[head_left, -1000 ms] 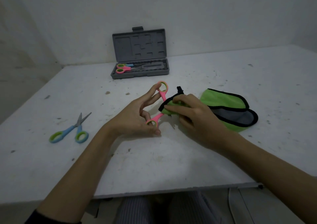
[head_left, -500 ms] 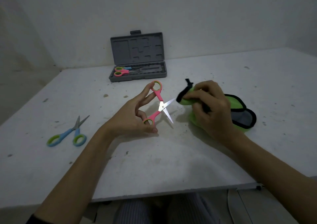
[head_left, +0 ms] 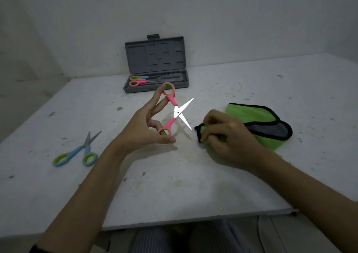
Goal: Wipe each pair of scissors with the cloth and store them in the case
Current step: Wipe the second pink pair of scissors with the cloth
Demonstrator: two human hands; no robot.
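My left hand (head_left: 144, 125) holds pink scissors (head_left: 175, 110) by both finger loops, blades spread wide and lifted above the table. To their right, my right hand (head_left: 227, 136) grips a bunched end of the green cloth (head_left: 251, 117) with black edging, resting on the table just below the lower blade tip, apart from it. A blue pair of scissors (head_left: 77, 151) lies flat at the left. The grey case (head_left: 157, 66) stands with its lid up at the back, with two pairs of scissors (head_left: 137, 80) in its left end.
The white table (head_left: 174, 184) is speckled and ends close to me, with my striped trousers (head_left: 164, 239) below its front edge. Walls close the back and the left side.
My right hand pulled the cloth off the blades, first up and right, then down onto the table. The pink scissors' blades, covered a second ago, are bare and spread wider.
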